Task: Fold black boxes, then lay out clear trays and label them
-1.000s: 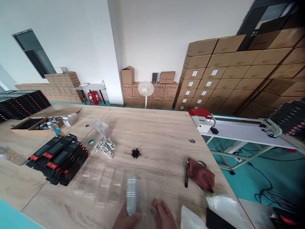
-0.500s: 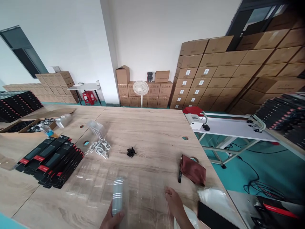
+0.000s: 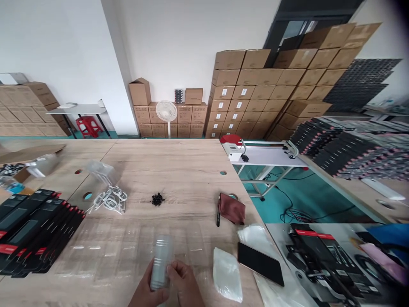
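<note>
Stack of pale clear plastic (image 3: 161,258) is standing out at the lower centre of the frame, tilted a little, and it is resting in the left hand (image 3: 148,284). This hand is grasping it with thumb and fingers around its lower part, probably so that it is not slipping while the other hand is working at its edge. The right hand (image 3: 185,282) is bending its fingers together at the right side of the stack, but I cannot tell whether they are pinching it. I am counting one stack; its layers are lying too close for counting. Just to its left, clear trays (image 3: 119,251) are covering the table (image 3: 182,164), spread flat perhaps for easy reach; their outlines are too faint to count. Above the hands, one heap of small black parts (image 3: 157,199) is lying, maybe gathered so that none is rolling away. At left centre, one bunch of white cables (image 3: 111,199) is lying beside one clear box (image 3: 100,171). Toward the lower right, one phone (image 3: 260,263) is lying on plastic bags (image 3: 254,234), perhaps weighing them down, and one maroon pouch (image 3: 232,208) is resting above, beside one black pen (image 3: 218,219).
</note>
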